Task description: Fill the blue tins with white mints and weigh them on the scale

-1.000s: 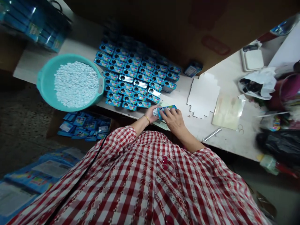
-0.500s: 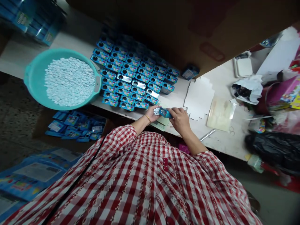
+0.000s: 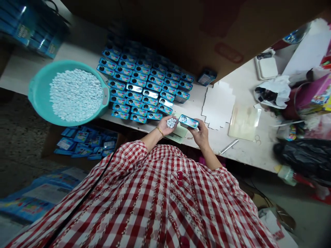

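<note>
My left hand [image 3: 167, 126] is cupped palm up in front of the rows of tins, with a small heap of white candies [image 3: 171, 122] in it. A gold bangle is on that wrist. Just to the right, my right hand [image 3: 200, 133] grips a blue tin [image 3: 189, 121] whose top faces up; white candies show in its round opening. Rows of blue tins [image 3: 138, 82] stand behind my left hand. A turquoise basin [image 3: 36, 93] to their left holds a large pile of white candies [image 3: 76, 94].
A big cardboard box [image 3: 165, 31] rises behind the tins. One tin [image 3: 207, 77] stands beside it. White cardboard [image 3: 218, 105], a pale board [image 3: 244, 122] and a metal tube [image 3: 229, 146] lie at right. Below the basin, a carton holds blue packets [image 3: 85, 141].
The tin in my right hand has turned from tilted over my left palm to top up, and has moved slightly right. My left hand has shifted slightly left with the candies.
</note>
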A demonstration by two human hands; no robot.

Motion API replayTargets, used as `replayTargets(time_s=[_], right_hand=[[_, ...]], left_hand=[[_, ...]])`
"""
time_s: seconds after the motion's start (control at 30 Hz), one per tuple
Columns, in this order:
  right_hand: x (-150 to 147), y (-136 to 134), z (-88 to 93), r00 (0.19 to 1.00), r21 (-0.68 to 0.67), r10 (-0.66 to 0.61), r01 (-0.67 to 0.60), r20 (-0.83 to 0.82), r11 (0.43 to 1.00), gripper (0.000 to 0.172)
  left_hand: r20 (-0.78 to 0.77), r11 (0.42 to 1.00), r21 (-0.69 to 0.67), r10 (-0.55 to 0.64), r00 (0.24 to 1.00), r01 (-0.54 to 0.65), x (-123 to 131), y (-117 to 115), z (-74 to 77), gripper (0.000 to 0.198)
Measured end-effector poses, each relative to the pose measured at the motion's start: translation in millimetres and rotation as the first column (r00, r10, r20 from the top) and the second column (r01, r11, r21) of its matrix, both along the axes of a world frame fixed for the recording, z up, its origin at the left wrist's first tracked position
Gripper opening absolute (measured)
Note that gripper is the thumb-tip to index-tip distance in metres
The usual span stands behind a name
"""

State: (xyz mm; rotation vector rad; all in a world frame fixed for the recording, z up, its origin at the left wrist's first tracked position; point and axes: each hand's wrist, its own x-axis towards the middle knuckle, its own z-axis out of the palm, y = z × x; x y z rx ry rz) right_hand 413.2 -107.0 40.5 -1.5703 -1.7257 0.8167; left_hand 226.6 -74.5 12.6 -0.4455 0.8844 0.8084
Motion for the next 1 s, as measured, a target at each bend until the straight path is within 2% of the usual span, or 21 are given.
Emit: replayTargets(time_s=[0.07, 0.13, 0.2, 0.27, 0.33, 0.37, 0.4, 0.43, 0.47, 0.53, 0.57, 0.67, 0.83, 1.0], right_hand=[[3, 0, -21.4, 0.976, -0.098, -0.119, 0.102, -0.181, 0.990, 0.038], [0, -1, -39.0, 0.945, -0.170, -0.180, 0.136, -0.272, 0.976, 0.042], [-5, -2, -52.2, 0.935, -0.199, -0.194, 0.138, -0.296, 0.970, 0.044], [-12, -3, -61.7, 0.938, -0.210, -0.184, 0.124, -0.294, 0.970, 0.046], [-16, -4, -68.8, 0.941, -0.214, -0.171, 0.110, -0.294, 0.971, 0.047], [-17, -5, -71.7, 0.942, -0.215, -0.166, 0.104, -0.291, 0.971, 0.047], [-17, -6, -74.3, 0.944, -0.217, -0.164, 0.102, -0.286, 0.971, 0.047], [-17, -7, -76.4, 0.945, -0.221, -0.166, 0.105, -0.281, 0.970, 0.048], [-16, -8, -78.1, 0.945, -0.226, -0.172, 0.110, -0.278, 0.968, 0.048], [-13, -9, -80.8, 0.939, -0.239, -0.197, 0.130, -0.283, 0.962, 0.049], [-12, -10, -81.7, 0.934, -0.244, -0.211, 0.141, -0.288, 0.959, 0.049], [-12, -10, -82.7, 0.931, -0.248, -0.235, 0.166, -0.281, 0.954, 0.050], [-14, -12, -81.4, 0.948, -0.221, -0.224, 0.174, -0.225, 0.960, 0.052], [-14, -15, -83.2, 0.965, -0.204, -0.166, 0.124, -0.205, 0.971, 0.054]], left_hand=[[0.017, 1.000, -0.008, 0.014, 1.000, -0.014, -11, -4, 10.7, 0.017], [0.037, 0.997, 0.025, 0.072, 0.997, -0.073, -32, -5, 22.9, 0.019], [0.032, 0.978, 0.102, 0.180, 0.983, -0.183, -66, -3, 35.7, 0.023], [-0.022, 0.925, 0.209, 0.328, 0.944, -0.316, -111, 3, 47.2, 0.025], [-0.143, 0.838, 0.331, 0.500, 0.854, -0.435, -162, 10, 55.4, 0.028], [-0.241, 0.794, 0.375, 0.581, 0.777, -0.478, -188, 12, 57.6, 0.032], [-0.337, 0.740, 0.426, 0.663, 0.668, -0.520, -213, 13, 58.2, 0.039], [-0.412, 0.716, 0.457, 0.696, 0.588, -0.527, -235, 13, 57.2, 0.043], [-0.485, 0.727, 0.456, 0.687, 0.541, -0.514, -254, 11, 54.7, 0.045], [-0.568, 0.762, 0.462, 0.647, 0.509, -0.454, -279, 6, 46.5, 0.044], [-0.597, 0.767, 0.445, 0.639, 0.485, -0.463, -286, 3, 41.9, 0.044], [-0.590, 0.769, 0.412, 0.634, 0.500, -0.489, -282, -5, 32.3, 0.038], [-0.536, 0.747, 0.379, 0.659, 0.528, -0.547, -235, -8, 34.0, 0.027], [-0.512, 0.832, 0.341, 0.555, 0.656, -0.438, -187, -7, 40.0, 0.017]])
